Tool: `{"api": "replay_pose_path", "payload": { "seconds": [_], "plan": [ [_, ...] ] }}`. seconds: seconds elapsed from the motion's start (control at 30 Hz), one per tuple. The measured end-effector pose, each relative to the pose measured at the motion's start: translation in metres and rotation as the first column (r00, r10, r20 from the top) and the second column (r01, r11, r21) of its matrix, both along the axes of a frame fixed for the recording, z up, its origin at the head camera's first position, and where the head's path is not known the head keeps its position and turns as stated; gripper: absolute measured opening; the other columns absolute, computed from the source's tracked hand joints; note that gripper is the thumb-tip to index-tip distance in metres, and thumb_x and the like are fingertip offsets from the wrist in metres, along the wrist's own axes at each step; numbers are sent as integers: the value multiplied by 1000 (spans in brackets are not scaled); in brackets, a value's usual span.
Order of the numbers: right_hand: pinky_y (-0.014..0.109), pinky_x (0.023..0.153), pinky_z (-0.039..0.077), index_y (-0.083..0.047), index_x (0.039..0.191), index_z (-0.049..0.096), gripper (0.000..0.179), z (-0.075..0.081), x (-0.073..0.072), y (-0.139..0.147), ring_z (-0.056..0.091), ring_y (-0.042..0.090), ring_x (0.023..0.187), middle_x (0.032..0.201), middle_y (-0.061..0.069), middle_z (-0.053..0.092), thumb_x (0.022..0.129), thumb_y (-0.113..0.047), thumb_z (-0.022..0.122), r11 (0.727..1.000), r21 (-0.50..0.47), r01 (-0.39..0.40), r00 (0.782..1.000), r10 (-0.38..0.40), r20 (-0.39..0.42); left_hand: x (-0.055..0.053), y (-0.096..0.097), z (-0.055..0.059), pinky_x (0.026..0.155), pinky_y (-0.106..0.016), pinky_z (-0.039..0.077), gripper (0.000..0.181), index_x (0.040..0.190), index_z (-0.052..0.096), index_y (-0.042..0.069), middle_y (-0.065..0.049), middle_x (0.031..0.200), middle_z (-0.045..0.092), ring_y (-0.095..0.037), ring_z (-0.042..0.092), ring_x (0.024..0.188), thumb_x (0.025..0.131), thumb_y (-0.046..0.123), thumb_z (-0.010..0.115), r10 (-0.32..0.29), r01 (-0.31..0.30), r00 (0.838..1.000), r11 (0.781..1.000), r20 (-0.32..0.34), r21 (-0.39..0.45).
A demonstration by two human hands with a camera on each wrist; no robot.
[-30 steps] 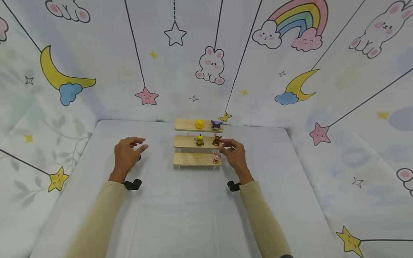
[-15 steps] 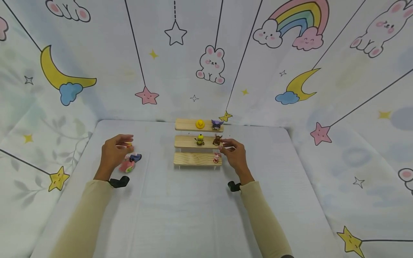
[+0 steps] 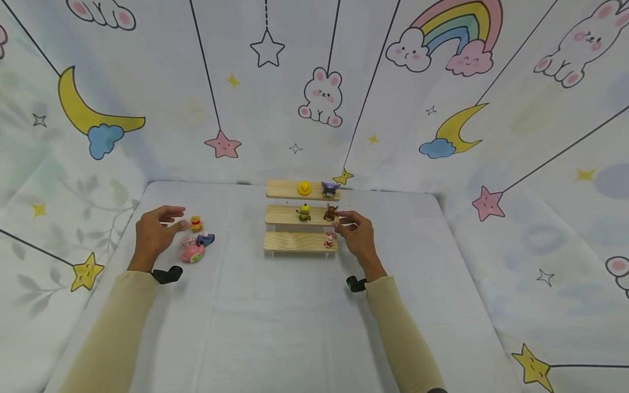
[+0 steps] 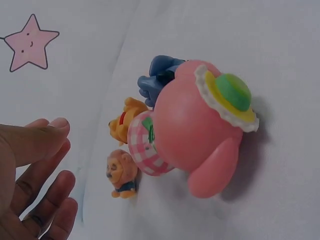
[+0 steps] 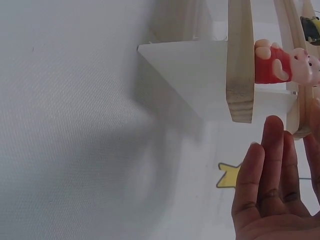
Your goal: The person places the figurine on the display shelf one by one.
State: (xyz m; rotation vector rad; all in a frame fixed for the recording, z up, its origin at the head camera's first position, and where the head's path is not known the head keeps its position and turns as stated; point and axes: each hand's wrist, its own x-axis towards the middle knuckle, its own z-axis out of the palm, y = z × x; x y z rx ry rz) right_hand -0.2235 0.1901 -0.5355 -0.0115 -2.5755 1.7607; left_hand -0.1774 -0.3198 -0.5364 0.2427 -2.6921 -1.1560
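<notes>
Beige cloth is seen on a sleeve at the lower left of the frame. Above it, the left hand has been drawn leftward over the past second, and the toys it had covered are now bared. Its fingers are loosely spread and nothing is held; a gap to the toys is shown in the left wrist view. Just beside the thumb, left of centre, an orange bear with red on its body is placed, partly hidden half a second ago. Near it are gathered a blue figure and a large pink toy; a tan figure is made out only in the left wrist view. These loose toys are thus judged to be freely reachable.

At the centre, a yellow figure and a purple figure are set on the rear board, a yellow-green figure and a brown figure on the middle board, and a small pink figure on the front board. This arrangement has been left unchanged.

Right of centre, the right hand has been kept beside the boards, its fingers extended; whether the brown figure is touched cannot be told.
</notes>
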Motion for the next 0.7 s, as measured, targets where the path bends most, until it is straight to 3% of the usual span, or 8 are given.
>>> {"api": "replay_pose_path", "payload": {
  "seconds": [0.2,0.37,0.47,0.7],
  "plan": [
    [26,74,59,-24,123,78,28,-1,-1,-1,71,24,92,115,9,70,95,-27,83,1000,-5,3,1000,-3,1,-4,-8,-5,89,-45,53,41,137,70,4,-24,135,71,-45,62,122,102,25,75,8,-6,997,1000,80,-26],
    [44,85,64,-25,122,77,27,-3,-1,-1,72,23,93,113,8,70,96,-26,82,1000,-14,12,1000,-12,7,-7,-12,-7,87,-50,55,39,136,70,2,-28,135,69,-47,60,123,104,24,71,-7,16,989,998,149,-57],
    [53,90,63,-24,122,77,27,-3,-1,-1,73,24,93,112,9,69,96,-25,82,1000,-25,14,1000,-13,9,-8,-13,-10,87,-54,56,36,135,71,1,-30,135,67,-48,60,122,105,21,70,-23,35,987,997,161,-73],
    [46,88,64,-25,122,78,27,-2,-1,-2,73,24,93,111,9,69,96,-26,83,999,-26,19,1000,-18,24,-12,-12,-16,85,-54,54,32,131,72,-2,-30,128,70,-47,63,114,105,17,70,-39,55,990,992,135,-114]
  ]
}}
